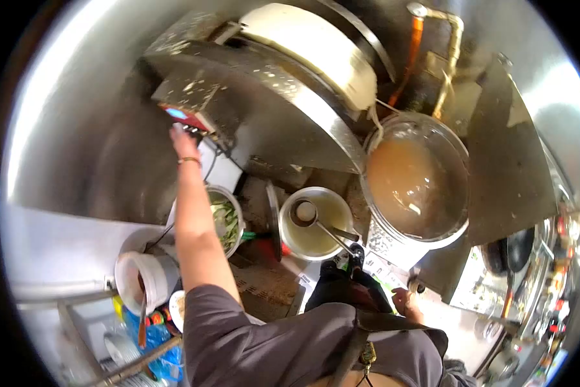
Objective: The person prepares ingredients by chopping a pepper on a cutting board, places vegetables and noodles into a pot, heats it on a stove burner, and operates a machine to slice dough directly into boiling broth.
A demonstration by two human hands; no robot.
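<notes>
My left arm stretches up to a red control panel (pixel 185 119) with a lit blue display, set under a metal ledge. At its row of small dark knobs is my left hand (pixel 180 140), fingers reaching out and partly blurred. Low on the right, my right hand (pixel 406 303) is closed beside my body, next to a dark rounded end (pixel 417 286), perhaps of a handle; its grip is partly hidden. Between my arms stands a pot of pale liquid (pixel 329 242), with a long-handled ladle (pixel 303 213) resting across it.
A large pot of cloudy brown liquid (pixel 393 168) stands to the right, beside an upright metal panel (pixel 506 155). A pale round vessel (pixel 316 48) sits above the curved ledge. Left are a container of green leaves (pixel 223 222) and a white bucket (pixel 153 277).
</notes>
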